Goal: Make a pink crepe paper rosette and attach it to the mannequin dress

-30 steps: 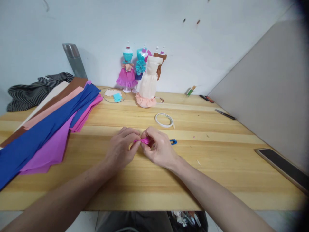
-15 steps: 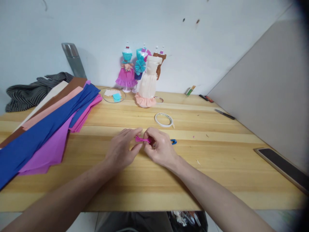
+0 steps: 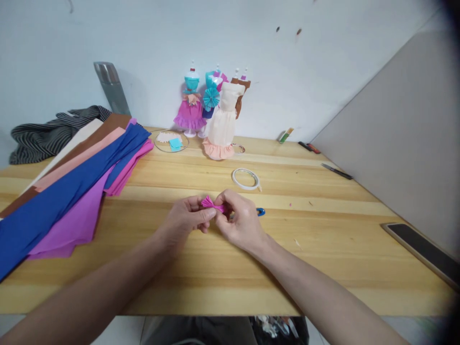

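Note:
A small pleated pink paper bow (image 3: 208, 202) is pinched in the middle, its left end fanned out. My right hand (image 3: 239, 218) is closed on the bow's right part, which its fingers partly hide. My left hand (image 3: 189, 215) holds the bow from the left, thumb in front near its middle and fingers behind. Blue-handled scissors (image 3: 260, 211) lie on the table, mostly hidden behind my right hand. Just beyond the hands rests a roll of white tape (image 3: 246, 178).
Sheets of coloured crepe paper (image 3: 75, 191) lie at the left beside a striped cloth (image 3: 53, 134) and a flask (image 3: 113, 88). Small dress forms in paper dresses (image 3: 221, 120) stand at the back. A craft knife (image 3: 337, 171) and a phone (image 3: 424, 251) lie at the right.
My left hand has moved in and its thumb now presses on the bow. The bow's left end has turned upward and spread wider. My right hand keeps its hold.

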A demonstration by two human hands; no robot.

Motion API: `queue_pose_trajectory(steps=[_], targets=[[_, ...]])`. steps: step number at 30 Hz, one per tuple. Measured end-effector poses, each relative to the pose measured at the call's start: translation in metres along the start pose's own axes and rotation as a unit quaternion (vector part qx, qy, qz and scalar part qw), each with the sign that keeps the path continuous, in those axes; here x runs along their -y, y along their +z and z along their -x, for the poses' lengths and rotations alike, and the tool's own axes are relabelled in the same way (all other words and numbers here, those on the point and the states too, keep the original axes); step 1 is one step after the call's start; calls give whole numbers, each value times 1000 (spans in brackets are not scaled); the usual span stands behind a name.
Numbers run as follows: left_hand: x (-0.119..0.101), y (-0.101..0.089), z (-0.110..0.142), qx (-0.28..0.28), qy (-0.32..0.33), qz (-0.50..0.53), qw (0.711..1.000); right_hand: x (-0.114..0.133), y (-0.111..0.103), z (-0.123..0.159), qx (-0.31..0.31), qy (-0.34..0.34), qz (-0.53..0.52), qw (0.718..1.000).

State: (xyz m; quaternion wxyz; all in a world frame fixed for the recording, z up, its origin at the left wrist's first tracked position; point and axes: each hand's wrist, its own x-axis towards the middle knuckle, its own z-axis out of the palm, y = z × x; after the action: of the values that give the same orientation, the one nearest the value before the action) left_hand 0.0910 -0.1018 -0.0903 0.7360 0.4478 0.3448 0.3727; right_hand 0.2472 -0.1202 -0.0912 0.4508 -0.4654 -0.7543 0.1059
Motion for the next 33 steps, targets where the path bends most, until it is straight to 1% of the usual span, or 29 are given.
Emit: queue_pose_trajectory(steps=[4,10,13,15,17,19,21,24,28,33], targets=[[-1,2,-1,-11,-11,40,999,3,2,1,3,-1,-11,1000],[-1,1,-4,-9,-9,81,997,5,3,2,2,29,-27,999],[-5,0,-3,-14,-3,85,996,8,1,2,21,35,-49,998],[-8,-2,-3,-13,2,82,997,10,-1,1,38,55,-91,994],[-12,-4,-3,-7,4,79,997,12,-3,1,50,104,-176,978],[-14,-6,-3,-1,4,73,997,11,-4,-1,51,167,-279,944],[-16,-6,-3,3,1,60,998,9,-3,-2,48,217,-347,911],[-16,-7,-4,4,-3,38,999,5,0,-4,51,261,-392,881],[-12,-10,-6,7,3,32,999,1,4,-4,53,283,-437,852],[-7,-14,-7,52,6,62,997,1,4,-4,30,315,-475,821]])
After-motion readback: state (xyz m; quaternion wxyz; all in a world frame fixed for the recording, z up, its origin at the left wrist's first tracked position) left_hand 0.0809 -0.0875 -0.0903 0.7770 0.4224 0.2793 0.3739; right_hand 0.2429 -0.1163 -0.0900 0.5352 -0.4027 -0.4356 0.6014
